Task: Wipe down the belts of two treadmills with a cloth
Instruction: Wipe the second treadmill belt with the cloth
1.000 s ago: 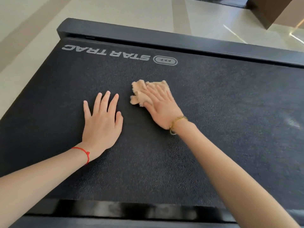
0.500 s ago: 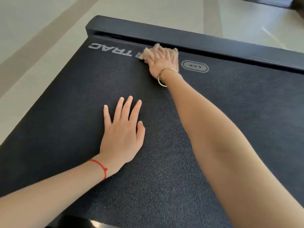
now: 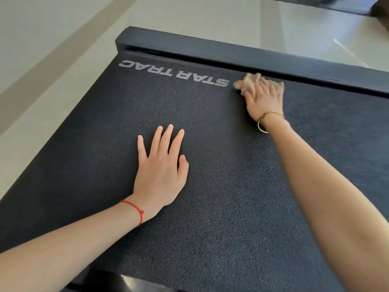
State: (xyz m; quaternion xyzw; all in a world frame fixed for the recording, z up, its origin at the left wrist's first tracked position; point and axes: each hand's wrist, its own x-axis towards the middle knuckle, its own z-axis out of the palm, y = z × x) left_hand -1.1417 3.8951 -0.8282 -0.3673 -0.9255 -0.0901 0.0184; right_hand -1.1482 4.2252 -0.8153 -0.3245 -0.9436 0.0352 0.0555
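Beyond the belt (image 3: 210, 207), rear rail (image 3: 231, 53) blocks right hand (image 3: 264, 100) pressing cloth (image 3: 247, 81) flat; left hand (image 3: 160, 169) rests released.

We list two bare forearms, no sleeves reaching into view on either. The left hand (image 3: 161, 173) carries at its wrist a thin red string bracelet (image 3: 134, 209), tied with a small knot whose short tail hangs loose. The right hand (image 3: 264, 100) carries at its wrist a slim gold bangle (image 3: 267, 120), round and plain, sitting slack. We note short, unpainted fingernails on the left hand; those of the right are blurred.
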